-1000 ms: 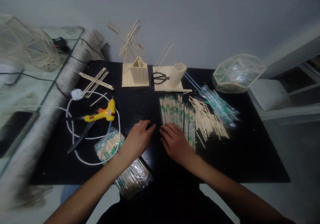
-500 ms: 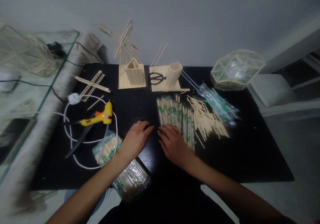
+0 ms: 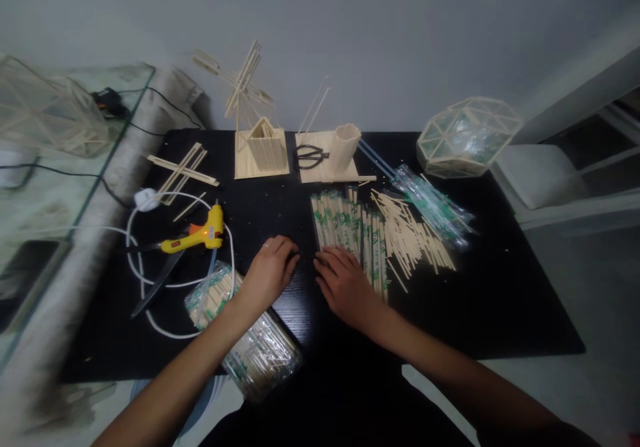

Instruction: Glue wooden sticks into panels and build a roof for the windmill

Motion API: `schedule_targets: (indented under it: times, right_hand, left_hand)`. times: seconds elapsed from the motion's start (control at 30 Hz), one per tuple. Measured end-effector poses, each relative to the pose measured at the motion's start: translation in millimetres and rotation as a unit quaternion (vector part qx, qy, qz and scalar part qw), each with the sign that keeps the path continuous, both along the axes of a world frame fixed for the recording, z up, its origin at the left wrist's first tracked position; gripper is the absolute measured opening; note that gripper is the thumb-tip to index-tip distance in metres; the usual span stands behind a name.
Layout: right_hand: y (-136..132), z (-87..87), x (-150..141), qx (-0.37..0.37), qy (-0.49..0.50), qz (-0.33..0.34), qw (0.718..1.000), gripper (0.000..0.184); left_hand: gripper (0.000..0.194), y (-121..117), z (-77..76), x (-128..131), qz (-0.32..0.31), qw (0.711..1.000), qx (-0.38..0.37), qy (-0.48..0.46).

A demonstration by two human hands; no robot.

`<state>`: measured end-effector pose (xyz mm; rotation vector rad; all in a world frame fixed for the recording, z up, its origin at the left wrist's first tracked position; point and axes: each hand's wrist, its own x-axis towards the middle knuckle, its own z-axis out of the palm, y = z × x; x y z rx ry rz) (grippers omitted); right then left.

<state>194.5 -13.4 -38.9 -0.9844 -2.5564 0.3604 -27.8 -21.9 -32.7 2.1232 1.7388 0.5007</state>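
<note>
My left hand (image 3: pixel 270 272), a ring on one finger, rests on the black table with its fingers loosely bent and slightly apart. Nothing shows in it. My right hand (image 3: pixel 349 288) lies with fingers spread at the left edge of a row of paper-wrapped disposable chopsticks (image 3: pixel 340 224), partly covering their near ends. Below my left forearm is a clear plastic pack of chopsticks (image 3: pixel 265 354). A yellow hot glue gun (image 3: pixel 200 232) with a glue stick lies left of my left hand. Loose cut sticks (image 3: pixel 410 234) are piled right of the wrapped row.
At the back stand a stick-built windmill model (image 3: pixel 265 146) and a stick cylinder (image 3: pixel 345 146) on a base, with black scissors (image 3: pixel 311 156). Crossed sticks (image 3: pixel 185 170), a white cable (image 3: pixel 165 332), packaged glue sticks (image 3: pixel 433 204) and a geometric stick frame (image 3: pixel 467 137) lie around.
My left hand has drawn slightly left, away from my right hand, and its fingers have curled more. My right hand has barely moved. The whole view has shifted slightly.
</note>
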Motion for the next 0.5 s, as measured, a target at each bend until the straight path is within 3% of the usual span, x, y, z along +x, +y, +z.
schedule_targets:
  times: [0.1, 0.23, 0.5]
  right_hand:
    - [0.3, 0.6, -0.2, -0.002, 0.000, 0.000, 1.000, 0.032]
    - [0.0, -0.4, 0.1, -0.003, 0.001, -0.001, 1.000, 0.032]
    - [-0.7, 0.5, -0.1, -0.005, 0.004, -0.001, 1.000, 0.031]
  left_hand:
    - [0.009, 12.8, 2.5, 0.7, 0.045, 0.998, -0.050, 0.005]
    - [0.021, 27.3, 8.6, 1.6, 0.056, 0.991, -0.119, 0.007]
    - [0.025, 32.2, 11.4, 1.5, 0.068, 0.983, -0.171, -0.009]
